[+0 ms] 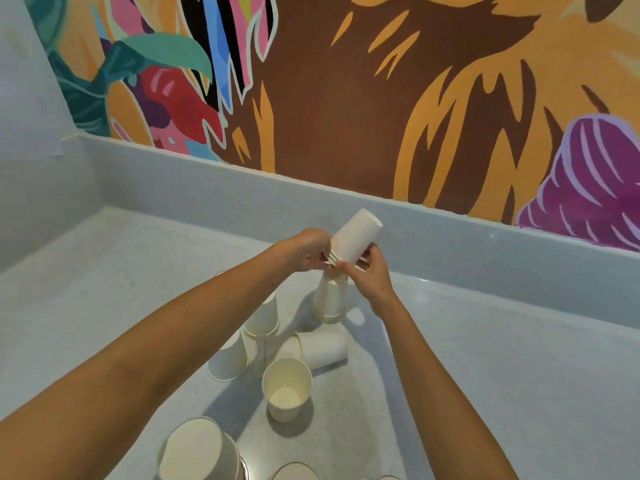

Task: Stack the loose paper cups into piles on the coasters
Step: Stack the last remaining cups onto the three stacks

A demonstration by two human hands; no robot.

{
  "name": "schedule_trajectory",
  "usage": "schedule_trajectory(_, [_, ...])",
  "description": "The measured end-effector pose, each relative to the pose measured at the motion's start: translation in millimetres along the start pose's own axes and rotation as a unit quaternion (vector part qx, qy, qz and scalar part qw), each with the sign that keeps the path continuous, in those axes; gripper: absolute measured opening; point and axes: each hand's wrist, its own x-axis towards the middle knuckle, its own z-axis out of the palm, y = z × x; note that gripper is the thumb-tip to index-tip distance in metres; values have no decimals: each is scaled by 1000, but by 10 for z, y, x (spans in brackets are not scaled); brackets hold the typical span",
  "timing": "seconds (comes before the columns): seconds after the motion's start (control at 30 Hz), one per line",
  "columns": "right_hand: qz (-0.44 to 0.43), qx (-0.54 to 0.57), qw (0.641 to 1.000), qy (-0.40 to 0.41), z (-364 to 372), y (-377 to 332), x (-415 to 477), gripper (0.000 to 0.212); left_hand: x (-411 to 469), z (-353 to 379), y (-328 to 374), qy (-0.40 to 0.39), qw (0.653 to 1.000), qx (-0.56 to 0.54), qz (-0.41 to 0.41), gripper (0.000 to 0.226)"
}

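Note:
Both hands hold a nested stack of white paper cups (356, 235), bottom up and tilted to the right, above the counter. My left hand (308, 251) pinches the rims at its lower end; my right hand (369, 271) grips the side. Just below stands an upside-down pile of cups (330, 301). Nearer lie loose cups: one on its side (323, 348), one upright and open (287, 388), two upside down (230, 358) (265, 317). A larger upside-down pile (197, 452) stands at the bottom edge. No coaster shows.
The pale speckled counter (502, 375) ends in a raised back ledge (450, 233) under a colourful mural wall. A grey side wall (31, 168) closes the left. More cup rims (294, 472) peek in at the bottom edge.

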Motion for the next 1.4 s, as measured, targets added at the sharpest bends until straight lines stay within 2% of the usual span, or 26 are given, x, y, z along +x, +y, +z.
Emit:
schedule_trajectory(0.1, [-14, -39, 999, -4, 0, 101, -80, 81, -2, -24, -73, 17, 993, 120, -15, 33])
schedule_trajectory(0.17, [-26, -62, 998, -15, 3, 172, -112, 81, 14, -33, -130, 21, 983, 182, -28, 42])
schedule_trajectory(0.33, [-29, -96, 994, -46, 49, 376, -161, 78, -47, -27, -216, -34, 954, 294, -41, 60])
schedule_trajectory(0.5, [32, -138, 987, -73, 115, 619, -154, 77, -113, 18, -238, -35, 954, 298, -1, 67])
schedule_trajectory(0.63, [76, -167, 978, -102, 188, 759, -143, 80, -125, 49, -270, -29, 957, 286, 39, 61])
schedule_trajectory(0.77, [78, -227, 967, -87, 256, 847, -107, 84, -108, 71, -326, -24, 961, 271, 51, 58])
schedule_trajectory(1.0, [33, -196, 978, -64, 135, 678, -206, 82, -262, 100, -213, -9, 949, 297, 104, 55])
schedule_trajectory(1.17, [-8, -201, 978, -55, -95, 289, -302, 77, -627, 160, 92, 2, 917, 336, 215, 51])
schedule_trajectory(1.27, [-42, -197, 978, -60, -202, 15, -541, 75, -995, 194, 234, 19, 882, 385, 271, 50])
schedule_trajectory(1.4, [-66, -186, 977, -86, -317, -337, -976, 80, -1506, 218, 347, 1, 833, 449, 323, 47])
